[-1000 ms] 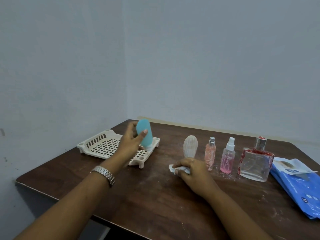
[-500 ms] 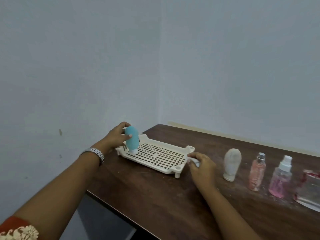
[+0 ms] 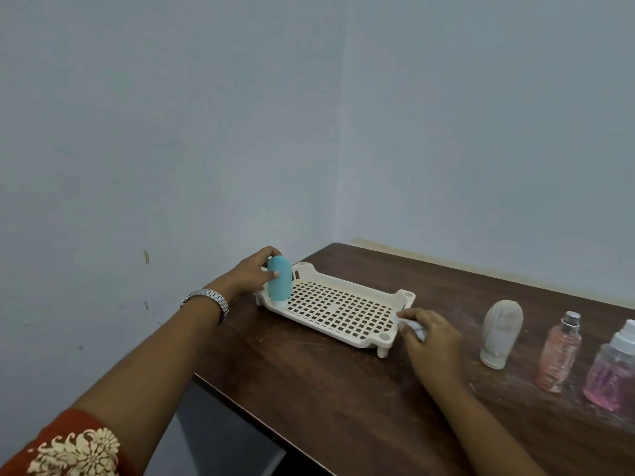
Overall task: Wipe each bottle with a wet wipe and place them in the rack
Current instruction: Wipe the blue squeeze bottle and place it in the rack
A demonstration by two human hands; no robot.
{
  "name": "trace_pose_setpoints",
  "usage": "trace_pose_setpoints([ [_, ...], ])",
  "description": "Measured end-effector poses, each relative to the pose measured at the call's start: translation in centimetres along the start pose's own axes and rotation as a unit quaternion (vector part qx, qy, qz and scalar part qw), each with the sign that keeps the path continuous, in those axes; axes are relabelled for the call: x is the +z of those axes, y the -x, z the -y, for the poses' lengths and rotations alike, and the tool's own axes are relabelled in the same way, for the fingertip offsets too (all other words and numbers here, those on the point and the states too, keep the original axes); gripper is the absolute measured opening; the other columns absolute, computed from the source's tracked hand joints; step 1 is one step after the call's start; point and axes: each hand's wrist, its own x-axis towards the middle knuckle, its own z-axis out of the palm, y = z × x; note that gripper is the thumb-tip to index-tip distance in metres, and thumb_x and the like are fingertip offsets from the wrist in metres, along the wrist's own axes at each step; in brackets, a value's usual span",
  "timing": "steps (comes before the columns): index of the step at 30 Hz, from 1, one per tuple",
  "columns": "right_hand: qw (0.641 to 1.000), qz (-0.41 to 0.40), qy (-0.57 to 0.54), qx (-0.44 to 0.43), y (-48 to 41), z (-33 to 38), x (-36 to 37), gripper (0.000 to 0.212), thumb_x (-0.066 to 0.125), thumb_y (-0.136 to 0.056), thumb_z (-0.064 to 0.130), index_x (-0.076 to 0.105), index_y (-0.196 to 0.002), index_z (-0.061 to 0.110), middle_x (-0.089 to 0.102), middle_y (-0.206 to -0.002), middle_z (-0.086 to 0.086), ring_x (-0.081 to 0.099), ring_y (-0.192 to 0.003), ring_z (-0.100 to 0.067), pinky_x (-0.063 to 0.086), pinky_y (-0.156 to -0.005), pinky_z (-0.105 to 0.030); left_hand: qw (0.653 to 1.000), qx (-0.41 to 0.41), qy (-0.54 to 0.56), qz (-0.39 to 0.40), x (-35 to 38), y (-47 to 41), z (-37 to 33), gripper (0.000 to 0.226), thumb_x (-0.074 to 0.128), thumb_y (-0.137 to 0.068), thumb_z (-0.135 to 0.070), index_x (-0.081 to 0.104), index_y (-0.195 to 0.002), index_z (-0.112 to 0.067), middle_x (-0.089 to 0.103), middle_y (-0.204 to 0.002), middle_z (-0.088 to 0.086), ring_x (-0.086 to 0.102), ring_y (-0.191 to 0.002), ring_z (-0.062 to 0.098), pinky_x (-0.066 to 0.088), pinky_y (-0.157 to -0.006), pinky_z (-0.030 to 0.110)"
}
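Since 1 second ago, the blue bottle (image 3: 280, 282) has crossed from the rack's 3 o'clock end to its 10 o'clock corner. Over the last half second it has only settled a little lower, and the right hand has stayed by the near corner.

Head view: the left hand (image 3: 252, 274) grasps the blue bottle round its rounded top, thumb in front and fingers curled behind. The bottle stands upright, cap down, and its white cap appears to rest on the grid of the rack (image 3: 357, 341). The right hand (image 3: 431, 341) lies on the table (image 3: 343, 393) at the rack's 4 o'clock corner, its fingers closed on the crumpled wet wipe (image 3: 411, 326). From here we cannot tell whether the hand touches the rack. At the right hand's 3 o'clock, 3 more bottles stand in a row, well apart from the rack: a dusty white bottle (image 3: 502, 333), an orange spray bottle (image 3: 559, 354) and a pink spray bottle (image 3: 612, 371).

We judge the step in hand to be setting down the 1st bottle. To do it well, we would seat the cap flat on the grid and feel it hold. Then we would open the fingers outward toward 9 o'clock, so the tall, narrow-footed bottle is not tipped. Tucking it close to the corner wall leaves room for the other 3.
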Motion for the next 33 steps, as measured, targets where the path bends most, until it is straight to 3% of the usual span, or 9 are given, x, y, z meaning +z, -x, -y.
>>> trace_pose_setpoints([
  [5, 1.0, -0.003, 0.005, -0.008, 0.2, 0.0, 0.0, 0.016, 0.068, -0.08, 0.003, 0.072, -0.093, 0.011, 0.068, -0.096, -0.002, 0.053, -0.081, -0.006, 0.034, -0.068, -0.008, 1.0, -0.002, -0.004, 0.001, 0.0, 0.0, -0.1, 0.025, 0.051, -0.097, -0.009, 0.046, -0.119, -0.02, 0.046, -0.133, 0.012, 0.05, -0.117, 0.029, 0.049, -0.089, 0.038],
  [10, 1.0, 0.003, 0.009, -0.014, 0.4, 0.0, -0.3, 0.016, 0.067, -0.081, 0.003, 0.072, -0.094, 0.013, 0.066, -0.095, 0.001, 0.053, -0.081, -0.005, 0.036, -0.067, 0.0, 1.0, 0.009, -0.015, 0.001, 0.4, 0.0, -0.9, 0.032, 0.053, -0.095, -0.008, 0.047, -0.125, -0.019, 0.044, -0.137, 0.012, 0.046, -0.119, 0.026, 0.045, -0.087, 0.032],
  [17, 0.999, 0.002, 0.012, -0.033, 0.6, 0.1, -0.5, 0.017, 0.068, -0.081, 0.003, 0.072, -0.092, 0.014, 0.067, -0.095, 0.003, 0.054, -0.083, -0.002, 0.033, -0.069, -0.002, 0.997, 0.053, -0.048, -0.042, 0.2, 0.2, -0.9, 0.051, 0.062, -0.09, -0.005, 0.045, -0.135, -0.023, 0.036, -0.149, 0.007, 0.034, -0.135, 0.026, 0.032, -0.109, 0.036],
  [20, 0.999, 0.0, 0.012, -0.03, 0.6, 0.2, -0.6, 0.017, 0.067, -0.081, 0.003, 0.072, -0.094, 0.014, 0.068, -0.096, 0.002, 0.054, -0.083, -0.003, 0.032, -0.068, -0.002, 0.986, 0.097, -0.125, -0.054, 0.1, 0.8, -0.7, 0.064, 0.063, -0.091, -0.013, 0.032, -0.146, -0.024, 0.024, -0.157, 0.0, 0.019, -0.144, 0.022, 0.02, -0.115, 0.041],
  [25, 0.999, 0.002, 0.013, -0.037, 0.8, 0.4, -0.7, 0.017, 0.067, -0.081, 0.003, 0.072, -0.095, 0.013, 0.068, -0.097, 0.001, 0.055, -0.083, -0.003, 0.033, -0.067, -0.002, 0.956, 0.114, -0.27, -0.034, 0.7, 2.0, -0.2, 0.077, 0.054, -0.095, -0.038, 0.006, -0.153, -0.024, 0.002, -0.161, -0.006, -0.002, -0.148, 0.016, 0.013, -0.117, 0.049],
  [33, 0.999, -0.007, -0.002, -0.044, 1.1, 0.3, -1.1, 0.017, 0.068, -0.08, 0.0, 0.072, -0.092, 0.012, 0.067, -0.094, 0.001, 0.055, -0.083, -0.004, 0.035, -0.07, -0.005, 0.952, 0.097, -0.29, -0.004, 0.7, 2.6, 0.0, 0.083, 0.051, -0.093, -0.048, -0.001, -0.153, -0.025, -0.003, -0.161, -0.005, -0.006, -0.148, 0.015, 0.009, -0.117, 0.053],
])
